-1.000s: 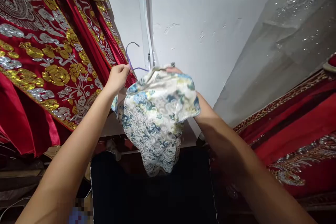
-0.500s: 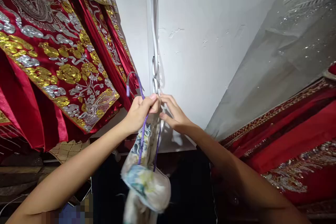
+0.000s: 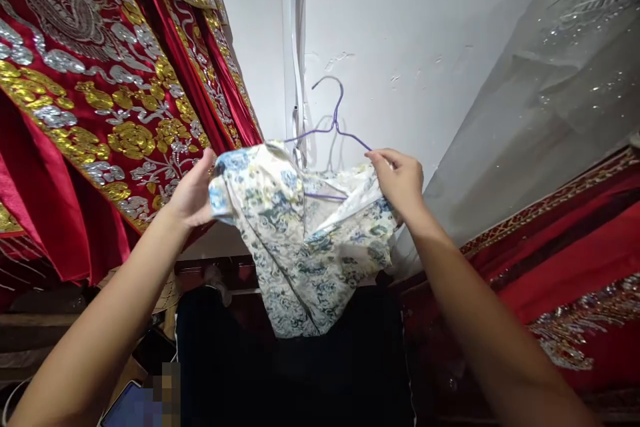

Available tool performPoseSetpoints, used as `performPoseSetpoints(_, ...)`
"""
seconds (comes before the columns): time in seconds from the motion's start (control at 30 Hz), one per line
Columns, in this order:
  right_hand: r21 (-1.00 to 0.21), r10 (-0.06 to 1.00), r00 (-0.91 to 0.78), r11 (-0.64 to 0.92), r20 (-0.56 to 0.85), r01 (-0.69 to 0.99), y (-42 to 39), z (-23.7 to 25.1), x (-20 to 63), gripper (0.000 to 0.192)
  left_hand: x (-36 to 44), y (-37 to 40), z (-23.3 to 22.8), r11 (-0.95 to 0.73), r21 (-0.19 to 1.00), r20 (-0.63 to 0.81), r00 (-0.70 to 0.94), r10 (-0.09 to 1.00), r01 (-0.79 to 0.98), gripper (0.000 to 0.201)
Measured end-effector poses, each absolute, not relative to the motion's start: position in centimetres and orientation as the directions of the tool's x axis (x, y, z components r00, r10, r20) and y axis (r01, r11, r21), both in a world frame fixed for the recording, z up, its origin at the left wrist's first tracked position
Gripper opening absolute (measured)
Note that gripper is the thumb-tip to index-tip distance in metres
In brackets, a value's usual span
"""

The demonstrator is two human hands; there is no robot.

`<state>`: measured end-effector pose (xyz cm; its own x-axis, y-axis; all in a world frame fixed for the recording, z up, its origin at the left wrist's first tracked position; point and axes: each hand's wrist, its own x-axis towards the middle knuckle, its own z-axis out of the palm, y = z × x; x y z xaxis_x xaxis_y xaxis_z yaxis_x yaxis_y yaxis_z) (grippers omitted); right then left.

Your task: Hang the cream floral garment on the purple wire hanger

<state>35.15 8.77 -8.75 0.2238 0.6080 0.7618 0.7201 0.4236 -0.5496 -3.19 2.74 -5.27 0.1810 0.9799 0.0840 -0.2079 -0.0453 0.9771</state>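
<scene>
1. Left hand [image 3: 193, 190]: raised, fingers closed on the left edge of the floral garment [image 3: 300, 240]; grip at the bunched shoulder area.
2. Right hand [image 3: 397, 180]: raised, thumb and fingers pinched on the garment's right top edge, at the right arm of the wire hanger [image 3: 333, 130]; exact contact w/ the wire cannot be told.
3. Floral garment: white fabric w/ blue-green-yellow print; stretched between both hands, the rest hanging below them in loose folds.
4. Wire hanger: thin, purple; hook upright above and between the hands; left arm runs into the garment, lower bar partly visible inside the neck opening.
5. Red embroidered cloth [image 3: 100, 113]: gold and silver motifs; hangs just left of and above the left hand.
6. White wall [image 3: 410, 47]: behind the hanger; a white strap [image 3: 299, 67] hangs down it just beyond the hook.
7. Grey sequined fabric [image 3: 550, 93]: right of and above the right hand; red fabric [image 3: 565, 260] below it.
</scene>
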Motion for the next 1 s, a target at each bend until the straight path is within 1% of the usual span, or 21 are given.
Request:
performPoseSetpoints(0.07,-0.535,0.599,0.240,0.381,0.764,0.754,9.5,-7.2,34.5,0.036,-3.6,3.5,-7.1,-0.124,0.963,0.148,0.083,0.986,-0.239,0.049)
performPoseSetpoints(0.1,-0.525,0.606,0.221,0.386,0.764,0.759,9.6,-6.6,33.9,0.036,-3.4,3.6,-7.9,-0.171,0.953,0.185,0.034,0.982,-0.251,0.045)
performPoseSetpoints(0.17,-0.508,0.638,0.153,0.420,0.755,0.752,9.3,-5.6,32.5,0.035,-2.7,3.4,-9.4,-0.278,0.922,0.265,-0.087,0.960,-0.268,0.048)
performPoseSetpoints(0.27,-0.504,0.685,0.038,0.497,0.728,0.707,7.7,-5.4,30.6,0.032,-1.8,2.6,-11.6,-0.432,0.861,0.350,-0.305,0.886,-0.268,0.048)
performPoseSetpoints(0.3,-0.511,0.701,-0.004,0.524,0.713,0.681,7.0,-5.7,30.1,0.032,-1.6,2.3,-12.4,-0.453,0.850,0.347,-0.363,0.865,-0.267,0.047)
performPoseSetpoints(0.37,-0.537,0.735,-0.074,0.557,0.674,0.633,5.6,-6.7,29.5,0.032,-1.5,1.6,-14.2,-0.439,0.853,0.292,-0.440,0.849,-0.281,0.045)
performPoseSetpoints(0.47,-0.576,0.777,-0.103,0.541,0.621,0.613,4.2,-8.6,29.1,0.032,-1.4,0.7,-16.8,-0.369,0.876,0.197,-0.468,0.862,-0.311,0.043)
performPoseSetpoints(0.57,-0.596,0.773,-0.026,0.509,0.634,0.621,3.8,-10.0,29.5,0.031,-1.1,-0.1,-17.7,-0.333,0.884,0.172,-0.434,0.884,-0.328,0.046)
performPoseSetpoints(0.7,-0.593,0.689,0.152,0.465,0.708,0.657,4.4,-9.8,31.6,0.034,-0.2,-0.6,-15.5,-0.356,0.867,0.228,-0.358,0.905,-0.348,0.048)
performPoseSetpoints(0.77,-0.586,0.656,0.198,0.447,0.729,0.676,5.2,-8.9,32.8,0.036,0.3,-0.3,-13.7,-0.389,0.854,0.275,-0.335,0.901,-0.345,0.047)
performPoseSetpoints(0.8,-0.586,0.655,0.207,0.434,0.727,0.684,5.6,-8.3,33.2,0.036,0.5,0.0,-12.9,-0.411,0.846,0.302,-0.328,0.895,-0.341,0.047)
performPoseSetpoints(0.9,-0.592,0.706,0.179,0.398,0.686,0.700,6.7,-6.5,33.4,0.035,0.9,0.7,-11.1,-0.470,0.814,0.357,-0.344,0.868,-0.341,0.046)
performPoseSetpoints(1.0,-0.573,0.726,0.089,0.454,0.681,0.683,6.7,-5.8,32.3,0.033,0.6,0.7,-11.2,-0.509,0.785,0.348,-0.429,0.833,-0.352,0.045)
